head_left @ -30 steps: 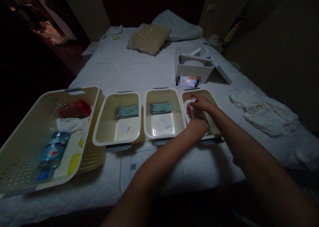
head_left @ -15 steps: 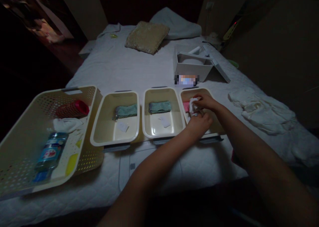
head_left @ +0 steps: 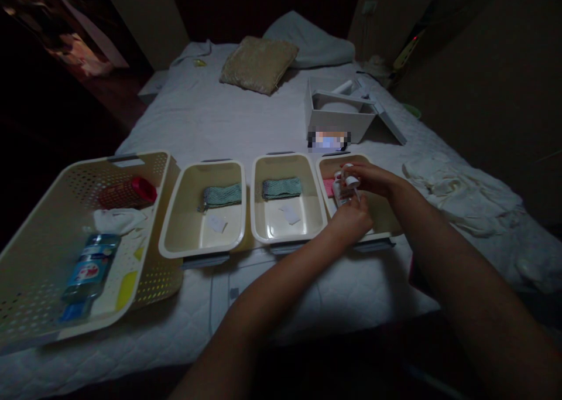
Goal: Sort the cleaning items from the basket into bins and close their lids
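Both hands are inside the rightmost cream bin [head_left: 386,215]. My right hand [head_left: 372,177] comes in from the right, its fingers closed round a small white object with a rounded end [head_left: 352,182]; its exact kind is not clear. Just below, my left hand [head_left: 352,219] has its fingers drawn together at the lower part of the white object; whatever they pinch is too small to make out. More white material [head_left: 337,184] lies beside the fingers. A pink folded cloth [head_left: 327,187] shows at the bin's left side, partly covered.
Two matching bins, a middle one [head_left: 259,227] and a left one [head_left: 169,236], each hold a green cloth and white paper. A large perforated basket [head_left: 26,248] holds a blue-labelled bottle [head_left: 90,268]. Behind stand a white box [head_left: 338,122] and cushion [head_left: 259,63]; crumpled fabric [head_left: 469,198] lies right.
The white material in my hands looked crumpled and bunched; now a rounded white end shows in my right hand. My left hand has shifted slightly. The bins and basket stay put.
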Motion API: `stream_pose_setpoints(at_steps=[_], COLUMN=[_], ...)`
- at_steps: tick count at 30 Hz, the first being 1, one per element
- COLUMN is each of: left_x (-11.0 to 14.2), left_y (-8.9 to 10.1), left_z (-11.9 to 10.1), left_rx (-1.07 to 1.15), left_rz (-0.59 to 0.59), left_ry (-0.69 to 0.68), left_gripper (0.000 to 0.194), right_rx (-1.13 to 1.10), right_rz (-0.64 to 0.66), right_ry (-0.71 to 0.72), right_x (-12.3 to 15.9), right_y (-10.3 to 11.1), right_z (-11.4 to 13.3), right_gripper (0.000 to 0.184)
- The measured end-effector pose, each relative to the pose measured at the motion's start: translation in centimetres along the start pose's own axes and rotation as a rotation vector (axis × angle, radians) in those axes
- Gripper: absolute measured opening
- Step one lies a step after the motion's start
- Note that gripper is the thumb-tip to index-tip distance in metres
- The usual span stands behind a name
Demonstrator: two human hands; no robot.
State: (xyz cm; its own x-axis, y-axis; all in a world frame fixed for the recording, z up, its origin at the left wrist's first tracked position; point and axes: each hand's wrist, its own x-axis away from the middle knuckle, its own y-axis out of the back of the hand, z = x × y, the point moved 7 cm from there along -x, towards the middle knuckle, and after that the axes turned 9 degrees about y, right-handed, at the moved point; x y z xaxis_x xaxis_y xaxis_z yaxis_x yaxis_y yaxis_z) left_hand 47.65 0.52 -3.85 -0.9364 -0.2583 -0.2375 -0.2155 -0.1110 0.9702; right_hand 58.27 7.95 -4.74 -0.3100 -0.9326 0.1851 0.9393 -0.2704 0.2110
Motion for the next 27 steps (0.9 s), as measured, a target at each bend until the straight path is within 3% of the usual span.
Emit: stream_pose_setpoints(at_steps=[2,4,11,15,20,23,27], left_x=[0.0,0.0,0.0,0.1,0.4,0.4,0.3], left_y=[0.1,0.2,0.8,1.6,2.2,1.8,0.6], left_z=[0.0,0.1,0.3,1.4,2.4,2.9,3.4], left_rx=[-0.005,-0.016,-0.005,0.053,0.037,0.031,0.094], left_rz=[0.0,-0.005,-0.01,0.02,0.032,0.087,0.254], left_ry=[-0.001,0.01,0.019,0.086,0.12,0.137,0.14], left_gripper=[0.038,0.039,0.037,0.033,0.032,0.031,0.03], right_rx=[-0.085,-0.116,-0.025,0.202,0.728,0.993,1.183], right_rz=[0.075,0.036,-0.113,-0.14,-0.215,-0.228,-0.174], right_ry=[-0.108,-0.137,-0.055,0.062,0.204,0.256,0.24], right_x=[0.6,1.0,0.9,0.0,-1.1,-1.3,-1.7], right_y=[-0.2,0.5,2.3,2.8,2.8,1.5,-1.0], right_z=[-0.4,-0.4,-1.3,-1.3,-0.3,0.2,0.1], right_gripper=[0.021,0.022,0.025,0.038,0.033,0.03,0.029])
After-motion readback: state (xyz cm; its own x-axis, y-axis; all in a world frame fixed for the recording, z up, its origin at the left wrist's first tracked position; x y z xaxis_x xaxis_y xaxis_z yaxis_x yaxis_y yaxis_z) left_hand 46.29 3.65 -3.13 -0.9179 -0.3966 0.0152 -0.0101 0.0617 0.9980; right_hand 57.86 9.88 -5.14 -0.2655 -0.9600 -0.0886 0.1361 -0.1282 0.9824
